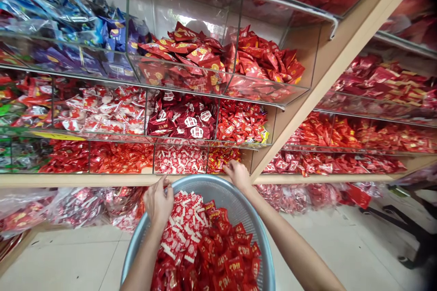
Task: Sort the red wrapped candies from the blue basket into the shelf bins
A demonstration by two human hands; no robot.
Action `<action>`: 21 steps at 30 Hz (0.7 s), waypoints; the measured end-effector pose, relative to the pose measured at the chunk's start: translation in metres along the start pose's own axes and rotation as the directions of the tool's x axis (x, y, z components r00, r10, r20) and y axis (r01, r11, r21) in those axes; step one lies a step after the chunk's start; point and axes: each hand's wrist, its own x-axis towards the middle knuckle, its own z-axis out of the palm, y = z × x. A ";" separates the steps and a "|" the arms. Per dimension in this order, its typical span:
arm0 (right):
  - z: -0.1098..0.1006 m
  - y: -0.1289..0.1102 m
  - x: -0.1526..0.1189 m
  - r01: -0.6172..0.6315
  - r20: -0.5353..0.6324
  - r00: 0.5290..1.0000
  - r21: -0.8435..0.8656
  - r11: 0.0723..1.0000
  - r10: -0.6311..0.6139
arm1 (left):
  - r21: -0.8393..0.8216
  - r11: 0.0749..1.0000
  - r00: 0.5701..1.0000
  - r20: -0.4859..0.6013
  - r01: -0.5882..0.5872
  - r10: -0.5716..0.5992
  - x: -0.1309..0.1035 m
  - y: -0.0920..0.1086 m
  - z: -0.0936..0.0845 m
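Observation:
A grey-blue plastic basket [268, 254] stands in front of me, holding white-and-red wrapped candies [184, 223] on the left and shiny red wrapped candies [235, 259] on the right. My left hand [159, 202] is over the basket's left rim, close to the shelf edge, its fingers loosely bent and apart with nothing visible in them. Beyond the far rim, my right hand [238, 175] is at the front of a low bin of small red-and-yellow candies [220, 158]. Its fingers are curled together, and whatever they may hold is hidden.
Clear-walled shelf bins of wrapped sweets rise ahead, including red packets [194, 50] and dark red packets [184, 116]. A slanting wooden post [327, 72] divides the shelves. Bagged sweets [77, 207] lie under the wooden ledge [75, 180]. A black wheeled base [409, 232] stands right.

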 end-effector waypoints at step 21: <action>0.044 -0.016 0.055 -0.251 0.122 0.957 -0.117 0.961 0.264 | 0.037 0.999 1.000 0.028 0.000 -0.001 0.001 0.000 -0.002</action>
